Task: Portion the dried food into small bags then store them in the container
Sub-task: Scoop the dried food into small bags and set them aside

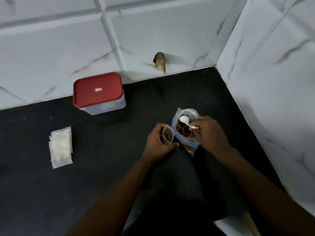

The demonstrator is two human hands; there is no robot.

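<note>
A large clear bag of brown dried food [185,129] stands open on the black counter. My right hand [209,132] pinches the handle of a white plastic spoon [185,120], whose bowl sits over the food in that bag. Just left of it, my left hand [157,143] grips a small clear zip bag [167,136] upright with its mouth open and a little brown food inside. A clear container with a red lid [98,92], closed, stands at the back left against the wall.
Several small empty zip bags [60,147] lie stacked on the black counter [102,167] to the left. White marble-look tiled walls close the back and right sides. A dark hole with debris [160,63] marks the back wall.
</note>
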